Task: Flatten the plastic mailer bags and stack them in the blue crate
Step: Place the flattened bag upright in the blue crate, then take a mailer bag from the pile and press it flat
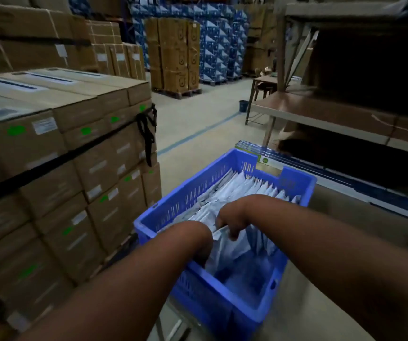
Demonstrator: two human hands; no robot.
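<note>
Bags (237,190) stand in a row inside the blue crate (178,200). The right hand (230,219) curls its fingers and pinches one bag's top edge (white plastic). The left hand (201,252), at 7 o'clock from it, dips behind the bag; I cannot tell its fingers. Boxes (57,143) sit at 9 o'clock.

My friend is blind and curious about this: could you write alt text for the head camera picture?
Two bare arms reach into a blue crate of upright white mailer bags; the right hand pinches the nearest bag while the left hand dips out of sight inside. Strapped cardboard boxes stand to the left in a warehouse.
</note>
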